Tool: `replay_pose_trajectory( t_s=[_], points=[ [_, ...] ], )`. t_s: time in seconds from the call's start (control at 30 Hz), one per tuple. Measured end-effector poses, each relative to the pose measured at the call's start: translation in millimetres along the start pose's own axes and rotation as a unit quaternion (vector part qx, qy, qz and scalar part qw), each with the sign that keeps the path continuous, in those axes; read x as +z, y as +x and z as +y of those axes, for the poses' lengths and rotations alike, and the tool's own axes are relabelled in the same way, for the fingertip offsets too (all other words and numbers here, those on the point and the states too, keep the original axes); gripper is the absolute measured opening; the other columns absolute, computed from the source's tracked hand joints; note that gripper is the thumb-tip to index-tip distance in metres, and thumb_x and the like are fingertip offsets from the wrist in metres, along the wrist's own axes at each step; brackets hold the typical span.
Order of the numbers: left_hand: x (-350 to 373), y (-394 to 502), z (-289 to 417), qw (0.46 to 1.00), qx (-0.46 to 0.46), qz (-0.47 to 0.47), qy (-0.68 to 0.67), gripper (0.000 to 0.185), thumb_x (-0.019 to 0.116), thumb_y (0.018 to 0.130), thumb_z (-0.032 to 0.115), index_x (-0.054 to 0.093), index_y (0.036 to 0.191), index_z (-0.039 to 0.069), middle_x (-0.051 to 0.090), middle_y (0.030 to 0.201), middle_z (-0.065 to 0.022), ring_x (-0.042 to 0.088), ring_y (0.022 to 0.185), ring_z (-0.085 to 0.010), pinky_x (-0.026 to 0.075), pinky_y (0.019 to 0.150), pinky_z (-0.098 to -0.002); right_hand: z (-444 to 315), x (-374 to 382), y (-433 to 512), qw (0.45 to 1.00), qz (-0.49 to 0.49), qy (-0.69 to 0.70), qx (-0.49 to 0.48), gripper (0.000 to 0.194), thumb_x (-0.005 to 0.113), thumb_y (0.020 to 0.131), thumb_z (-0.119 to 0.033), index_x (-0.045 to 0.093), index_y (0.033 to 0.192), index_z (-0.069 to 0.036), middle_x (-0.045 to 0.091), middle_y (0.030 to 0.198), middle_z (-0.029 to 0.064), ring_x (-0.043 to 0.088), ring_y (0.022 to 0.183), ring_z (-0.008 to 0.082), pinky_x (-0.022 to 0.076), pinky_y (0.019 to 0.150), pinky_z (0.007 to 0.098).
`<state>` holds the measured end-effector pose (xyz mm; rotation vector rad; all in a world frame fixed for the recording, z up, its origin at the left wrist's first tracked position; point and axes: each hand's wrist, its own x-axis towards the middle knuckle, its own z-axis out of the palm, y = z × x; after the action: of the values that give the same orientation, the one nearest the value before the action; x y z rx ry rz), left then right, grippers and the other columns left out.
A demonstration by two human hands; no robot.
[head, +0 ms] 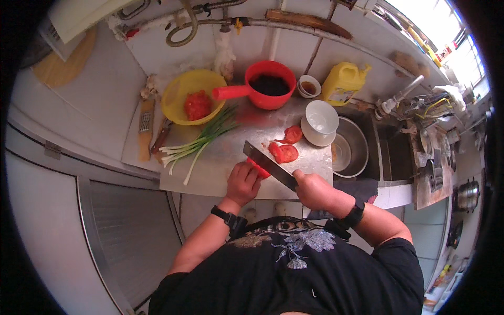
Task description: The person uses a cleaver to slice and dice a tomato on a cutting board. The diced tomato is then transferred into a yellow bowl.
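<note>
My right hand (315, 190) grips the handle of a cleaver (271, 166), whose blade slants up and to the left across the metal worktop (216, 177). Under my left hand (243, 182) a red tomato piece (260, 168) is held down, right beside the blade. Cut tomato slices (288, 153) lie just right of the blade, with another tomato piece (293, 134) behind them. Green onions (201, 141) are spread to the left. Behind them a yellow plastic basket (173, 103) holds chopped tomato (198, 105).
A red plastic ladle (271, 100) with dark contents stands at the back, near a small bowl (309, 86) and a yellow jug (343, 84). White bowls (321, 118) stand beside a steel basin (360, 157) in the sink. A knife (160, 138) and a grater (145, 130) lie far left.
</note>
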<state>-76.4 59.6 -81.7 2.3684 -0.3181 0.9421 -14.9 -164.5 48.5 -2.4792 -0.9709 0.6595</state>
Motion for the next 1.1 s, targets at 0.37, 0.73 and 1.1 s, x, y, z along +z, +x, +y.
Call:
replay_pose_trajectory(
  t_s=[0.37, 0.73, 1.1],
  points=[
    [-4, 3, 2, 0.999, -0.028, -0.033, -0.011, 0.031, 0.070, 0.072, 0.012, 0.064, 0.102, 0.004, 0.058, 0.107, -0.0156, 0.056, 0.101, -0.0367, 0.051, 0.086, -0.0439, -1, -8, -18, 0.999, -0.010, -0.042, -0.017, 0.023, 0.054, 0.075, 0.003, 0.047, 0.097, 0.003, 0.060, 0.065, 0.0260, 0.062, 0.066, 0.0463, 0.0486, 0.060, 0.0545],
    [-2, 7, -1, 0.998, -0.016, -0.051, -0.019, 0.034, 0.070, 0.067, 0.008, 0.064, 0.101, 0.006, 0.058, 0.108, -0.0148, 0.054, 0.097, -0.0370, 0.050, 0.084, -0.0446, -25, 14, 38, 0.998, -0.042, -0.049, 0.006, 0.025, 0.053, 0.076, 0.002, 0.047, 0.100, 0.004, 0.065, 0.080, 0.0265, 0.065, 0.081, 0.0451, 0.0514, 0.070, 0.0530],
    [1, 5, -3, 0.999, -0.027, -0.037, -0.029, 0.028, 0.068, 0.069, 0.008, 0.066, 0.097, 0.007, 0.059, 0.110, -0.0149, 0.054, 0.096, -0.0376, 0.050, 0.084, -0.0447, -4, 15, 16, 0.997, -0.055, -0.051, -0.001, 0.025, 0.054, 0.077, 0.001, 0.050, 0.101, 0.005, 0.065, 0.080, 0.0260, 0.065, 0.080, 0.0453, 0.0521, 0.070, 0.0523]
  ],
)
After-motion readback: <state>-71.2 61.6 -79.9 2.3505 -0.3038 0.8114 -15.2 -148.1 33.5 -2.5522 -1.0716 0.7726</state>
